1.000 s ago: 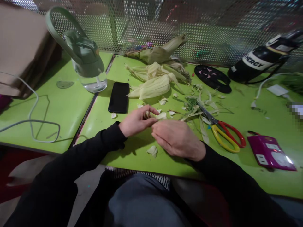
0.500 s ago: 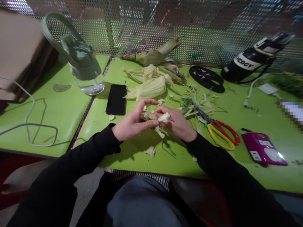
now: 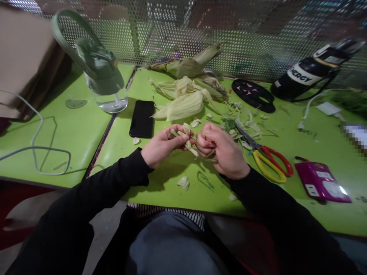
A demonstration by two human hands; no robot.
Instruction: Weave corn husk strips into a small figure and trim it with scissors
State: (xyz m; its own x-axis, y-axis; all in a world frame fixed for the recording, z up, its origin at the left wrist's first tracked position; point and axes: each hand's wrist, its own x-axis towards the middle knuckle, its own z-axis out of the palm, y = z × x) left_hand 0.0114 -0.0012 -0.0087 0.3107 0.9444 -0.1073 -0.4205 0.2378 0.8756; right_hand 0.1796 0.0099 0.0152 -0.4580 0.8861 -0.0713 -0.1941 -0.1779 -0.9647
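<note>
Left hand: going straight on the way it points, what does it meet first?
Leaving aside the pale husk pieces it grips, the left hand would probably meet the right hand first; depth is hard to judge from one view.

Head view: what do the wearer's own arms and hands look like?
The left sleeve and right sleeve are long, black and plain, with no marking that shows; the left one is creased toward its end. The left hand and right hand are bare, with no glove or watch showing.
</note>
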